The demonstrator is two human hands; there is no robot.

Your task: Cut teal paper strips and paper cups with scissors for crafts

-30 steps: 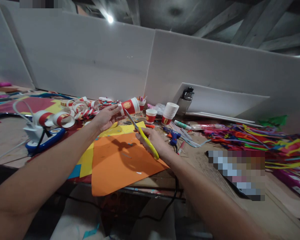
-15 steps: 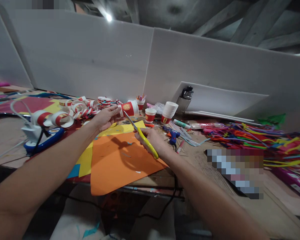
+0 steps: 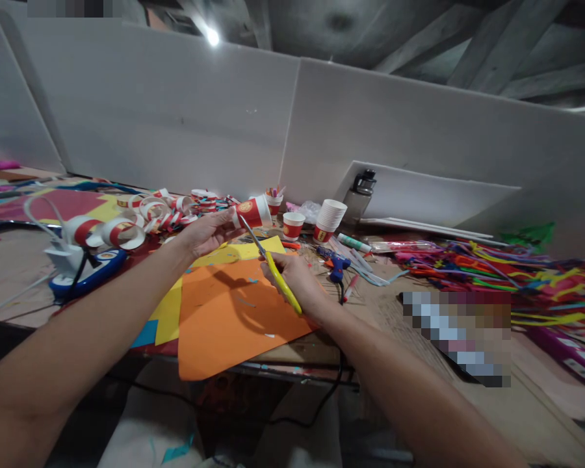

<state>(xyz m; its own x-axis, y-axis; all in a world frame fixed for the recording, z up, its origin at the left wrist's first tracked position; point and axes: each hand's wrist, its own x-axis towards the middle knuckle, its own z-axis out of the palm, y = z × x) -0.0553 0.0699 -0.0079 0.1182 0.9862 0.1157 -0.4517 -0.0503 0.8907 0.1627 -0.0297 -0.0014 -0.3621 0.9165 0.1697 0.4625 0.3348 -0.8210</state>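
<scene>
My left hand (image 3: 213,231) grips a red and white paper cup (image 3: 254,212) by its base end, the cup lying on its side in the air with its mouth to the right. In my right hand (image 3: 292,276) is a pair of scissors (image 3: 283,286) with yellow handles. The scissor blades point up and left, their tips at the cup's lower side near my left fingers. Whether they cut into the paper I cannot tell. Beneath both hands lies an orange sheet (image 3: 214,325) over yellow sheets (image 3: 168,318), with small scraps on it.
Behind stand a single paper cup (image 3: 293,227), a stack of cups (image 3: 329,221) and a dark bottle (image 3: 359,198). A blue glue gun (image 3: 338,266) lies to the right, near colourful pipe cleaners (image 3: 487,266). Cut cup spirals (image 3: 127,233) and a blue power strip (image 3: 88,273) occupy the left.
The cup has tilted slightly, its mouth end a little lower. The scissor handles have shifted slightly left and down with my right hand. Both hands keep their holds.
</scene>
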